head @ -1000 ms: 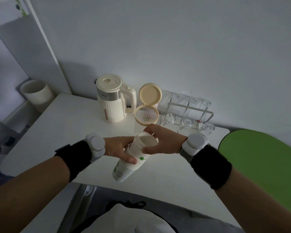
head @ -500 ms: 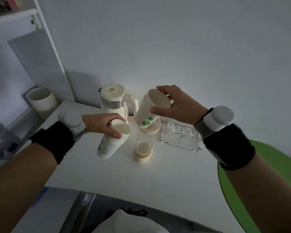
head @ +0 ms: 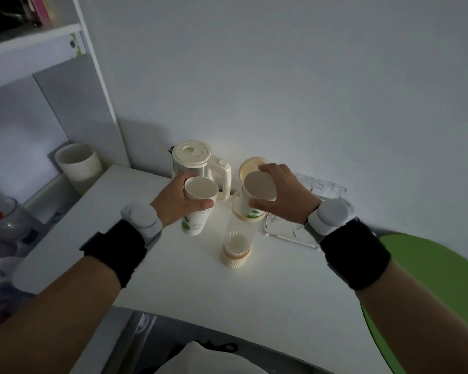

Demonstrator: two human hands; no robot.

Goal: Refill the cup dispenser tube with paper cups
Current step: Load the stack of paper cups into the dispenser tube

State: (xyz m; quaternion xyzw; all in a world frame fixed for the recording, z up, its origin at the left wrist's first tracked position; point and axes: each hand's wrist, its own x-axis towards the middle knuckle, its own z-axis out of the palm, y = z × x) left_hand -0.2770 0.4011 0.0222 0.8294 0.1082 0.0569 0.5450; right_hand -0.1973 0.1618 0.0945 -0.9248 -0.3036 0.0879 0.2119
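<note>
Two lots of cups in play right now. My right hand (head: 283, 195) pinches a single white paper cup with a green leaf print (head: 256, 197) by its rim, thumb on the near side and fingers curled over the far side, and the cup's base is already poking into the open mouth of the clear plastic dispenser tube with the cream ribbed base (head: 237, 238). My left hand (head: 179, 203) is wrapped around the nested stack of white paper cups (head: 197, 209), held up just left of the tube, above the white tabletop (head: 173, 279), in front of the cream electric kettle (head: 197, 163).

The tube stands upright and looks nearly empty, with only a few cups sitting mouth-up down by the base. Its cream round lid (head: 251, 164) is flipped open behind my right hand.

Handling-wise, I reckon these cups weigh next to nothing and crush easily, so a hard squeeze on the wall would oval it and jam it in the tube. The rolled rim is the stiffest bit, which is why a light hold there seems right to me. The stack is stiffer, but nested cups tend to stick, so peeling one off probably needs a small twist. The tube looks light and tippy too, and I'd avoid shoving sideways on it.
</note>
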